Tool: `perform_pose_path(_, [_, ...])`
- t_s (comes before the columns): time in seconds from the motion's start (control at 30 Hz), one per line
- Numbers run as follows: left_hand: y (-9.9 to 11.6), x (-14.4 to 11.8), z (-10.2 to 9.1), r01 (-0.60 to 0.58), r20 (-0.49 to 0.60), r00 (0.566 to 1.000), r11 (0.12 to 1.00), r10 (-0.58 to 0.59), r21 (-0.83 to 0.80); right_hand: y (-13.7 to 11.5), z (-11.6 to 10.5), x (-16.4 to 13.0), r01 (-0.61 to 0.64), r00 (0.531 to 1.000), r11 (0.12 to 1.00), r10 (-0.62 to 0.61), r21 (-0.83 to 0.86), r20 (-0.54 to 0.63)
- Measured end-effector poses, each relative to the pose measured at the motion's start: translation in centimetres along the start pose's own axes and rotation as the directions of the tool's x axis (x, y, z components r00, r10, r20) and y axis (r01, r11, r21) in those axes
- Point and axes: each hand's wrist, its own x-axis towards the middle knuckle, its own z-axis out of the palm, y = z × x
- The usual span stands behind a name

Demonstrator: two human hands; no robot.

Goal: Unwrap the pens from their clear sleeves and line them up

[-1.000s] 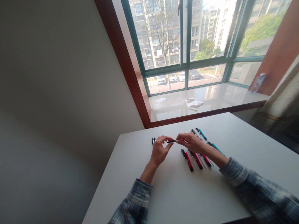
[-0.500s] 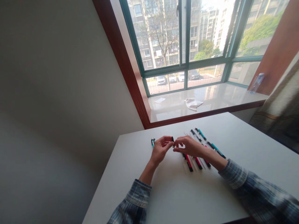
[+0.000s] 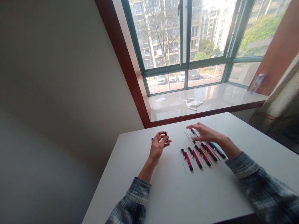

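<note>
My left hand (image 3: 157,149) is raised above the white table, its thumb and fingers pinching a short black pen part (image 3: 166,135). My right hand (image 3: 206,133) hovers over the back group of pen pieces, fingers apart with nothing visible in them. Thin pale pen refills (image 3: 187,137) lie just below its fingertips. Nearer to me is a slanting row of red and black pen barrels (image 3: 188,161), with short black pen parts (image 3: 183,153) and refills between them. A teal and black pen barrel (image 3: 218,150) lies at the right end, partly under my right wrist.
Behind my left hand a dark pen end (image 3: 152,139) shows, mostly hidden. The white table (image 3: 177,199) meets a wall on the left and a windowsill (image 3: 168,113) at the back. On the sill are a crumpled cloth (image 3: 193,104) and a clear bottle (image 3: 256,84).
My right hand has left the black pen part and moved right and back, over the refills. My left hand keeps the part and has shifted slightly left. More of the red barrels shows.
</note>
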Motion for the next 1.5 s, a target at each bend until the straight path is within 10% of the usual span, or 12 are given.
perform_pose_path(0.7, [0.0, 0.1, -0.1, -0.011, -0.033, 0.999, 1.000, 0.012, 0.018, 1.1, 0.7, -0.2, -0.088, 0.991, 0.996, 0.087, 0.010, 0.103])
perform_pose_path(1.03, [0.2, 0.2, 0.2, 0.052, -0.065, 0.996, 0.989, -0.061, -0.135, -4.2, 2.1, 0.9, 0.273, 0.911, 0.961, -0.272, -0.038, -0.311])
perform_pose_path(1.23, [1.1, 0.3, 1.0, 0.079, -0.005, 0.997, 0.990, -0.080, -0.119, -8.9, 4.4, 0.8, 0.442, 0.845, 0.896, -0.430, -0.036, -0.319])
perform_pose_path(1.5, [0.7, 0.3, 1.1, 0.048, 0.067, 0.997, 0.998, -0.046, -0.042, -8.7, 5.2, 0.9, 0.463, 0.840, 0.886, -0.445, -0.015, -0.312])
